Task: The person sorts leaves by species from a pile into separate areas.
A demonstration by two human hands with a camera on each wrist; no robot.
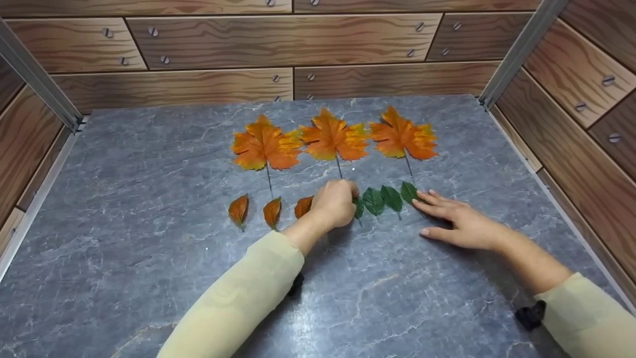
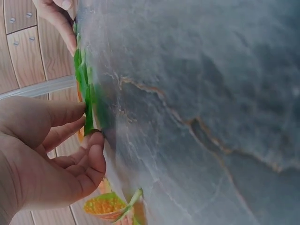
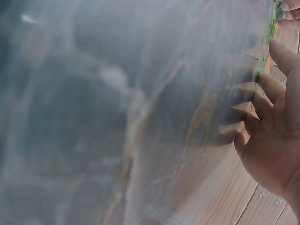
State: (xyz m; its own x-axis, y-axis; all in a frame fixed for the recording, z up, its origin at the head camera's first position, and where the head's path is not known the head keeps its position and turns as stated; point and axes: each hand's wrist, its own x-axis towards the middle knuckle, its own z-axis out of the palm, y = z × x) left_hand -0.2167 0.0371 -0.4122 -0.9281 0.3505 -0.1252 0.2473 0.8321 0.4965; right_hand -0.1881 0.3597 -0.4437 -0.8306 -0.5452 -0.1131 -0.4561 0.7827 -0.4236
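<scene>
A row of several small green leaves (image 1: 373, 201) lies on the table. My left hand (image 1: 336, 203) pinches the leftmost green leaf (image 1: 358, 208) by its edge; the left wrist view has that green leaf (image 2: 88, 110) between thumb and curled fingers. To the right, my right hand (image 1: 459, 223) lies palm down with fingers spread, the fingertips touching the rightmost green leaf (image 1: 409, 192). Left of these lie three brown-orange leaves (image 1: 238, 210), the nearest one (image 1: 303, 207) partly hidden by my left hand.
Three large orange maple leaves (image 1: 266, 142) with thin stems lie in a row farther back on the grey marbled table (image 1: 149, 223). Wood-patterned panels (image 1: 283, 42) stand behind and at both sides, with metal posts (image 1: 521, 52) in the back corners.
</scene>
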